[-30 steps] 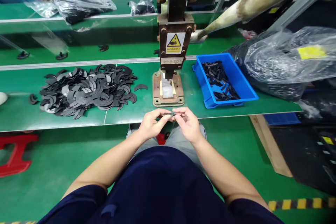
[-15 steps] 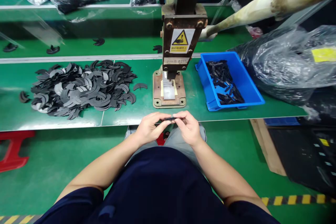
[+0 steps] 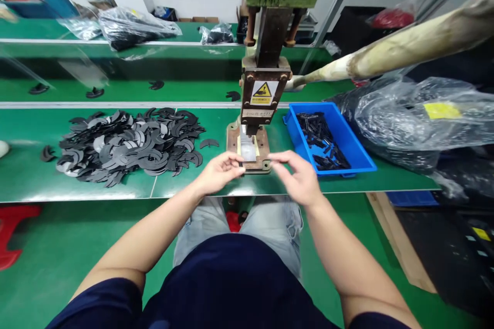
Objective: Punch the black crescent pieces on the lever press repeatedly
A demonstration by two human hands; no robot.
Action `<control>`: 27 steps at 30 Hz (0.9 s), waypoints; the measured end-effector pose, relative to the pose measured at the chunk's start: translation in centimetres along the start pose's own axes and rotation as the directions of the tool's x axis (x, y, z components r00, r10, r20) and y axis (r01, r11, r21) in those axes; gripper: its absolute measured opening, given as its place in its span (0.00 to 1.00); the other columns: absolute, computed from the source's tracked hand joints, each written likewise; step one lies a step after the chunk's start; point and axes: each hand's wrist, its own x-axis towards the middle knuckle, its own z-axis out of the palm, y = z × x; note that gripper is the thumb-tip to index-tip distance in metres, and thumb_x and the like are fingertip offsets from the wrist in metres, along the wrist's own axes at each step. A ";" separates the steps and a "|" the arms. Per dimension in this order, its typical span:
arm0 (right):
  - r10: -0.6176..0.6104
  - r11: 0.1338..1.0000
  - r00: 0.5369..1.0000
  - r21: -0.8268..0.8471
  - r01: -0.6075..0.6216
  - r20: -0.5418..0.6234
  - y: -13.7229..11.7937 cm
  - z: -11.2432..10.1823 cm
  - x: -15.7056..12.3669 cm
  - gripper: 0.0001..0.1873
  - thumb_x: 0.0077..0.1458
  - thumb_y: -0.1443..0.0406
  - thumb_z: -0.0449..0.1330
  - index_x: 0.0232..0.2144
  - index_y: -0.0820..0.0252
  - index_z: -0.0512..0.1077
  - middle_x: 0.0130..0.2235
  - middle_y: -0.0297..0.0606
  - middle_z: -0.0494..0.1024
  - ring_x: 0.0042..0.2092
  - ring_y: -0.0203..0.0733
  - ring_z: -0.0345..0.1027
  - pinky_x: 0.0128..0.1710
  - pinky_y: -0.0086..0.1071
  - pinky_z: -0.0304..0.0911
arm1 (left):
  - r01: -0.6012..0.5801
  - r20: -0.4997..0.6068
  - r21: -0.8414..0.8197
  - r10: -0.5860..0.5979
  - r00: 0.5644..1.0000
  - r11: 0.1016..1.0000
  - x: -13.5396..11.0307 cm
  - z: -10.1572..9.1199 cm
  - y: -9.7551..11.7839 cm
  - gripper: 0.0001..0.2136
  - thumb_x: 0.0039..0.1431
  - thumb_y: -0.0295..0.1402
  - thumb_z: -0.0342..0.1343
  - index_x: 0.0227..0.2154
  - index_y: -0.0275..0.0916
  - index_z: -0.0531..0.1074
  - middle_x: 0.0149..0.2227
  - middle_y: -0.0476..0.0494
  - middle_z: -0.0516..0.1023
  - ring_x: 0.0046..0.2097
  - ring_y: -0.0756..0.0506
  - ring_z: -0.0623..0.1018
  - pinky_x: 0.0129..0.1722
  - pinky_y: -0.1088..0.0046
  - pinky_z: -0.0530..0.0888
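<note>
My left hand (image 3: 221, 172) is at the front left corner of the press base (image 3: 232, 150), thumb and forefinger nearly together. A dark bit of a small black part (image 3: 242, 164) shows between those fingertips; most of it is hidden. To the right of the base is my right hand (image 3: 297, 177), blurred a little, with thumb and forefinger apart and nothing visible between them. Above the base hangs the head of the hand press (image 3: 258, 108), bearing a yellow warning label. A pale metal plate (image 3: 248, 152) lies on the base.
A heap of black crescent-shaped pieces (image 3: 131, 144) covers the bench to the left. On the right, a blue bin (image 3: 349, 139) holds slim black parts, beside large plastic-wrapped bundles (image 3: 409, 118). The press lever (image 3: 370, 59) slants overhead. Loose crescents lie on the rear strip.
Both hands were together on a small black part at the bench edge; now they are apart, the right further right, closer to the press base. The camera view has tilted up.
</note>
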 end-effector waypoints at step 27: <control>-0.521 0.847 0.754 -0.128 0.517 -0.401 -1.9 -1.3 2.8 0.06 0.53 0.65 0.66 0.28 0.53 0.72 0.33 0.32 0.76 0.51 0.48 0.77 0.68 0.65 0.66 | -0.352 0.204 0.810 0.339 0.919 0.469 7.9 -3.1 0.0 0.11 0.72 0.31 0.53 0.47 0.38 0.81 0.50 0.40 0.84 0.54 0.42 0.80 0.60 0.62 0.75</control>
